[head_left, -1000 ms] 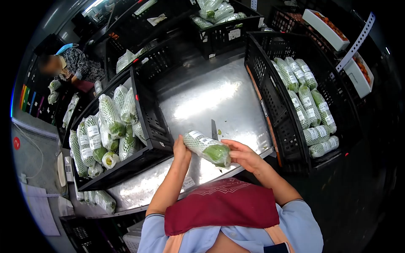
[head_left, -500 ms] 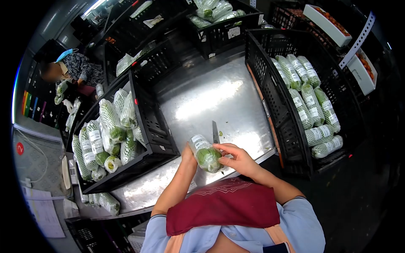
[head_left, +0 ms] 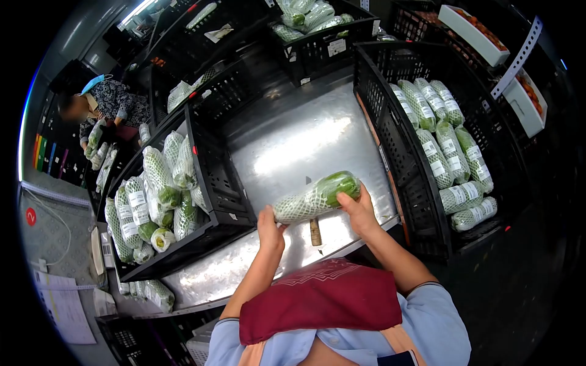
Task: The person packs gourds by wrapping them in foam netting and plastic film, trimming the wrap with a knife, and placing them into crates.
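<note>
A long green vegetable (head_left: 314, 198) in clear wrap and white foam netting is held level above the metal table (head_left: 293, 140). My left hand (head_left: 270, 229) grips its netted left end. On the bare green right end, my right hand (head_left: 360, 210) is closed with the thumb in front. Under the vegetable lies a knife (head_left: 315, 233); its wooden handle shows below and only the blade tip above. To the left, a black crate (head_left: 221, 183) holds several netted vegetables (head_left: 160, 174). The black crate at the right (head_left: 400, 146) contains several labelled ones (head_left: 452, 152).
More black crates (head_left: 336, 49) stand at the back, one with netted vegetables. A co-worker (head_left: 113, 100) at the upper left holds a netted vegetable. White boxes of red produce (head_left: 473, 35) are at the upper right. Several wrapped vegetables (head_left: 157, 294) lie below the left crate.
The vegetable has turned, its green end now pointing right and up instead of toward me. My right hand has moved right with that end. The knife handle has come into view.
</note>
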A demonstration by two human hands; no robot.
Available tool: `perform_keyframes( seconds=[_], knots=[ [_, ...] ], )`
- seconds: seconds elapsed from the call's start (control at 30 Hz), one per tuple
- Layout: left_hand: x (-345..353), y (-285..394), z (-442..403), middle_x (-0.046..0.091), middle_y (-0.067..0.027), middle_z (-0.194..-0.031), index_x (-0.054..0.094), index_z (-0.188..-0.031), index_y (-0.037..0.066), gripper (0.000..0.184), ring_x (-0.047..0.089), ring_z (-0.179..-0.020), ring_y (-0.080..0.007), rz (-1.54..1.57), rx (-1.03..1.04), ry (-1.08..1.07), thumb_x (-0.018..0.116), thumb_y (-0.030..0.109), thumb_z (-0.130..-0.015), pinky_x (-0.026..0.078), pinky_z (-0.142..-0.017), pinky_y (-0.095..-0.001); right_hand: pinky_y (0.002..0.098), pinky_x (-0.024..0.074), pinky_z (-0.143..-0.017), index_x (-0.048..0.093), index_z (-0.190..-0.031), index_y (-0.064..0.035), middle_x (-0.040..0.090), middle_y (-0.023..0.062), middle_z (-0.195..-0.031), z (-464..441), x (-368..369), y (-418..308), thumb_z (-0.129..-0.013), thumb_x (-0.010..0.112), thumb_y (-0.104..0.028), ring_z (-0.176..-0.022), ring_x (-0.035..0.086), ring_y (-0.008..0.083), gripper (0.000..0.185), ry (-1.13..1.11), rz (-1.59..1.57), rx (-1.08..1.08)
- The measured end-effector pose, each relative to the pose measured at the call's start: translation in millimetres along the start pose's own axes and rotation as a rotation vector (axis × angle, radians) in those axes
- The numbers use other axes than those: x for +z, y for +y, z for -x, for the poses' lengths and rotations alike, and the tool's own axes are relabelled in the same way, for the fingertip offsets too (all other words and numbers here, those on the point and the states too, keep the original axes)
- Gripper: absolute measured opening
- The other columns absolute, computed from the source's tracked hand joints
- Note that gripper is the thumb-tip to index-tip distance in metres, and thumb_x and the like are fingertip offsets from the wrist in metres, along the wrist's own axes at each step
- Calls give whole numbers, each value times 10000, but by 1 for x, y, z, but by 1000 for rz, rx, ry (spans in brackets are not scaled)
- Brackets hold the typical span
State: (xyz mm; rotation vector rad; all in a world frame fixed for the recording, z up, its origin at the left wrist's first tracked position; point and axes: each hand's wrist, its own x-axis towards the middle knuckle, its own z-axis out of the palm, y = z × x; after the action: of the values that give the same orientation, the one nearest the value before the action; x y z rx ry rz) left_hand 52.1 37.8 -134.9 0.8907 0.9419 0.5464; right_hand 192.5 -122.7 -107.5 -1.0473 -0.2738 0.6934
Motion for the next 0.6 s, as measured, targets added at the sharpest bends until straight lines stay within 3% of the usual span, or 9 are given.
perform_keyframes(
  seconds=[0.07, 0.17, 0.2, 0.3, 0.33, 0.5, 0.53, 0.6],
  knots=[
    [-6, 2, -4, 529, -55, -968, 438, -1045, 55, 290, 504, -891, -140, -45, 213, -85, 521, 286, -891, 416, -768, -311, 359, 505, -783, 369, -1199, 8, 494, 138, -1102, 5, 3, -7, -779, 651, -208, -1008, 529, 226, 550, 77, -142, 113],
    [-10, 8, -2, 512, -68, -994, 403, -1079, 54, 345, 493, -910, -133, -162, 379, -187, 588, 239, -854, 409, -782, -299, 402, 499, -800, 374, -1205, -12, 502, 138, -1109, 2, -5, 1, -804, 618, -240, -1016, 528, 241, 522, 68, -287, 203],
    [-8, 15, 4, 486, -84, -1034, 353, -1122, 44, 439, 484, -941, -140, -52, 305, -238, 635, 183, -815, 408, -810, -299, 416, 494, -808, 377, -1205, -13, 501, 142, -1114, 2, -8, 3, -813, 604, -257, -1018, 528, 249, 514, 58, -301, 231],
    [-5, 15, 10, 476, -83, -1083, 324, -1149, 70, 518, 502, -967, -168, -68, 389, -283, 655, 255, -797, 437, -805, -319, 448, 480, -831, 401, -1194, -22, 510, 146, -1123, 7, -11, 5, -839, 554, -305, -1024, 526, 270, 479, 30, -320, 299],
    [-1, 17, 15, 461, -98, -1071, 319, -1133, 30, 500, 478, -987, -165, -45, 419, -285, 657, 144, -782, 399, -865, -300, 453, 476, -838, 420, -1184, -27, 519, 143, -1123, 9, -11, 6, -847, 533, -319, -1026, 525, 274, 459, 33, -318, 317],
    [1, 31, 23, 472, -88, -1059, 339, -1118, 30, 477, 484, -983, -156, -88, 522, -274, 661, 121, -778, 404, -855, -295, 496, 480, -819, 437, -1186, -62, 520, 141, -1130, 19, -14, -1, -869, 505, -301, -1036, 519, 279, 402, -84, -358, 416],
    [3, 40, 29, 474, -88, -1062, 346, -1113, 30, 471, 486, -979, -151, -76, 507, -272, 663, 122, -777, 407, -849, -290, 489, 478, -837, 387, -1229, -32, 497, 167, -1139, 20, -16, -2, -872, 511, -267, -1053, 512, 289, 444, -123, -343, 424],
    [3, 49, 31, 476, -88, -1073, 361, -1114, 27, 462, 492, -974, -144, -110, 523, -278, 663, 124, -780, 417, -833, -281, 492, 482, -826, 385, -1235, -48, 494, 171, -1151, 23, -14, 0, -869, 516, -264, -1049, 517, 294, 445, -75, -237, 364]
  ],
)
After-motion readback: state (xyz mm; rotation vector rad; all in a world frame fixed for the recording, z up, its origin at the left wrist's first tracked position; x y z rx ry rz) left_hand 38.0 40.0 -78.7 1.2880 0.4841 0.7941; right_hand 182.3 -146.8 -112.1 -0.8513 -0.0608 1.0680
